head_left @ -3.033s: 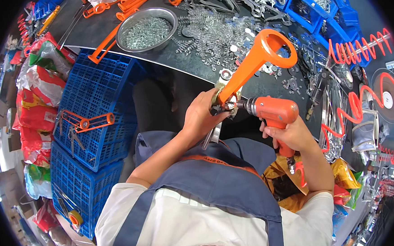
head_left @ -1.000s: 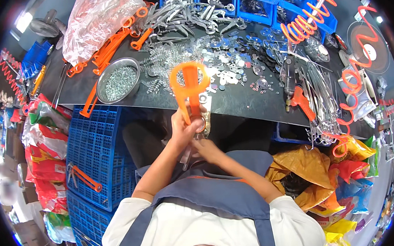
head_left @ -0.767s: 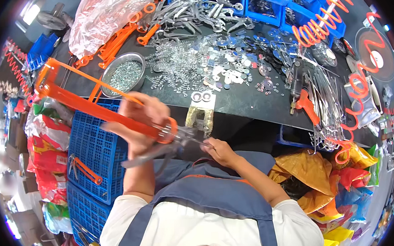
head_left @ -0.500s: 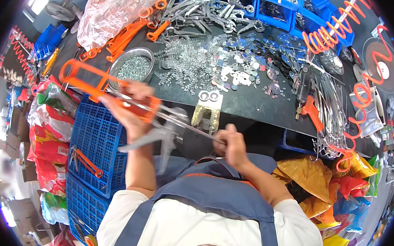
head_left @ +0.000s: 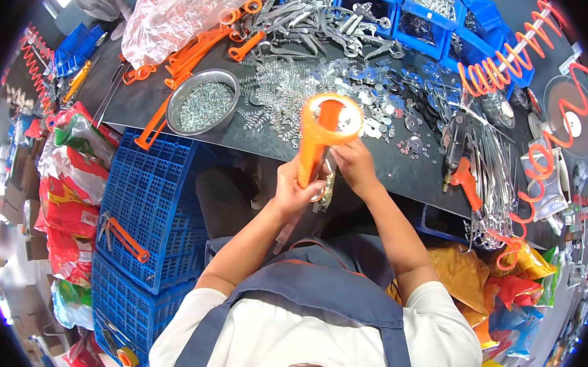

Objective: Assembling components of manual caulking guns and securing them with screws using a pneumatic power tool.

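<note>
An orange caulking gun frame (head_left: 313,148) points up toward the bench, its round end ring uppermost. My left hand (head_left: 293,191) is wrapped round its lower part. Against the frame's right side, just below the ring, my right hand (head_left: 353,165) has its fingers closed; what lies between them is hidden. A grey handle piece shows blurred below my left hand. Behind the frame, the small metal fixture at the bench edge is mostly covered. Loose springs (head_left: 278,83) and flat metal discs (head_left: 373,101) lie just beyond on the dark bench (head_left: 407,170).
A metal bowl (head_left: 235,96) of small parts stands at left, near orange frames (head_left: 192,52) and a pile of grey handles (head_left: 318,24). Blue bins (head_left: 426,27) line the back. At right are a power screwdriver (head_left: 464,180), metal rods (head_left: 493,185) and a coiled red hose (head_left: 540,141). Blue crates (head_left: 144,213) stand lower left.
The caulking gun has swung from the left to the middle and now stands ring-up. My right hand has left the rod's end and moved up beside the frame.
</note>
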Tool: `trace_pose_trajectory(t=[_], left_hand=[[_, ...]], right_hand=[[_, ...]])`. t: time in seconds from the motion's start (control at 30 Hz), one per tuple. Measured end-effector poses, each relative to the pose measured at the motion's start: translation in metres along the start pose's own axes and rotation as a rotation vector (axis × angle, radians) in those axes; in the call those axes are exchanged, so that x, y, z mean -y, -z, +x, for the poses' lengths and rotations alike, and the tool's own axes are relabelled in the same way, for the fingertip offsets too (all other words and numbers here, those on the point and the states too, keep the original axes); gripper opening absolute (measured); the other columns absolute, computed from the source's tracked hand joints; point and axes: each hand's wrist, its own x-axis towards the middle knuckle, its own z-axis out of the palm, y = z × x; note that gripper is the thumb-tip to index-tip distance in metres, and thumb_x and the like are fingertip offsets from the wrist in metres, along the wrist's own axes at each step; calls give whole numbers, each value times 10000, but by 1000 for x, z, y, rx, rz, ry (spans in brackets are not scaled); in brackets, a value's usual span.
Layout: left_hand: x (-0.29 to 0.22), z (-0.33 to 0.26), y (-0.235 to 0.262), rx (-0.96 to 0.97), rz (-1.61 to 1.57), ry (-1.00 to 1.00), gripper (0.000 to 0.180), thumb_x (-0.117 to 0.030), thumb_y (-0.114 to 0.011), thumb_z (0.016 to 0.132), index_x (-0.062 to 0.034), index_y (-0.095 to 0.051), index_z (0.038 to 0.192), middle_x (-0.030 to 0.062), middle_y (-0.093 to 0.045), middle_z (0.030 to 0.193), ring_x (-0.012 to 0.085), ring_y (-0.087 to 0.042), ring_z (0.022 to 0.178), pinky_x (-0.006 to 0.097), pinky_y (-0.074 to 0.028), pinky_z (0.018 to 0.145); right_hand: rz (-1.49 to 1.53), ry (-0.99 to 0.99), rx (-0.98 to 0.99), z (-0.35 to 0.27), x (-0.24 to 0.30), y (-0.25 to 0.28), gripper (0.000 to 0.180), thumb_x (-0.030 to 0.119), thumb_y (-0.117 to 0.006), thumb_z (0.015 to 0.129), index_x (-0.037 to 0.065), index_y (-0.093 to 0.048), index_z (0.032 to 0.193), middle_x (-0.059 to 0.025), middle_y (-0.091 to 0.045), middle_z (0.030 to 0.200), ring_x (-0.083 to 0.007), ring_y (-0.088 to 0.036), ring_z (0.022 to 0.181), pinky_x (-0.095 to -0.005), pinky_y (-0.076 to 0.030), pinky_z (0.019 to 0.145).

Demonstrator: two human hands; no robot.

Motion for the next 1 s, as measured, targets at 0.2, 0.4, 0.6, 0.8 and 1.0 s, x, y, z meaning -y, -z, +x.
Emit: trace_pose_trajectory(t=[0.2,0.4,0.6,0.8,1.0], left_hand=[[7,4,10,23,120,59,166,-35,-648,794,8,-573,935,38,-613,764,91,-560,658,242,-472,614],[4,7,2,-10,209,82,108,-24,-628,823,7,-576,912,39,-615,723,97,-577,645,258,-488,609],[8,4,3,-21,260,32,97,-23,-614,841,5,-585,930,59,-638,735,103,-614,636,254,-498,602],[3,6,5,32,321,9,80,-15,-595,855,10,-579,930,69,-637,736,112,-626,625,257,-502,569],[-4,6,3,32,294,24,86,-17,-594,854,12,-583,935,82,-645,747,129,-631,630,267,-502,582]], right_hand=[[709,-262,-268,46,81,81,192,-45,-638,759,-18,-665,947,-148,-653,983,-246,-653,781,-298,-518,633],[362,379,-251,78,87,94,295,-99,-673,688,-18,-672,972,-146,-666,948,-256,-658,783,-314,-520,653],[365,391,-161,80,90,94,273,-113,-707,682,-38,-662,941,-146,-663,935,-255,-661,825,-310,-525,707],[448,422,-171,86,95,98,267,-72,-709,668,-27,-664,927,-128,-648,877,-265,-636,736,-317,-512,634],[285,530,-127,92,95,104,288,-71,-702,621,-42,-652,904,-117,-642,904,-251,-621,733,-319,-506,616]])
